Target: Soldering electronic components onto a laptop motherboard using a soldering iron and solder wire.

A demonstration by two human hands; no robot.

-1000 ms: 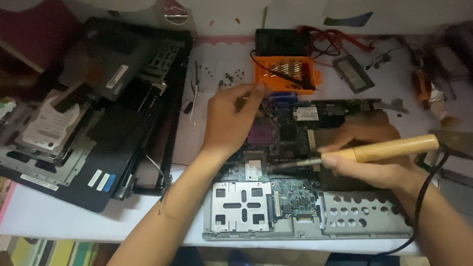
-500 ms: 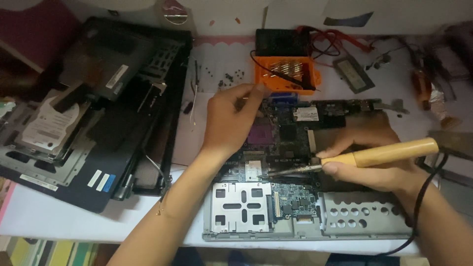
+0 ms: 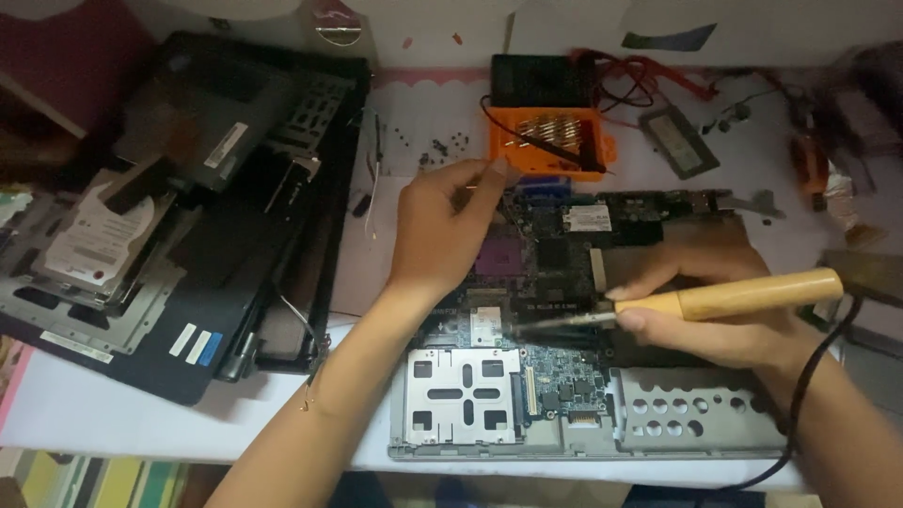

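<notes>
My right hand [image 3: 715, 315] is closed around the wooden handle of a soldering iron [image 3: 715, 299], thumb and fingers wrapped tight, with the metal tip pointing left and resting on the laptop motherboard [image 3: 564, 273] near its centre. My left hand [image 3: 442, 235] lies palm-down over the board's left part, its fingers drawn together near the upper edge; whether they pinch anything I cannot tell, since the fingertips are seen from behind. The motherboard sits in a grey metal chassis frame [image 3: 658, 414], whose perforated plate lies below my right hand and whose slotted card cage [image 3: 461, 395] lies below my left wrist. The iron's black cord [image 3: 809, 376] runs down from the handle's end across my right forearm. Behind the board, just beyond my left fingertips, stands an orange multimeter [image 3: 555, 141] with a dark probe lying across it and red leads [image 3: 649, 80] tangled to its right. A memory module [image 3: 679, 141] lies to the right of the meter, apart from it. Small loose screws [image 3: 442, 149] are scattered to the left of the meter. At the far left, a black laptop base shell [image 3: 254, 188] lies open side up, with a hard drive [image 3: 89, 245] in a metal bracket resting on its left part. All stands on a white table [image 3: 94, 414], its front edge visible below; coloured book spines show beneath it at lower left. The lighting is dim.
</notes>
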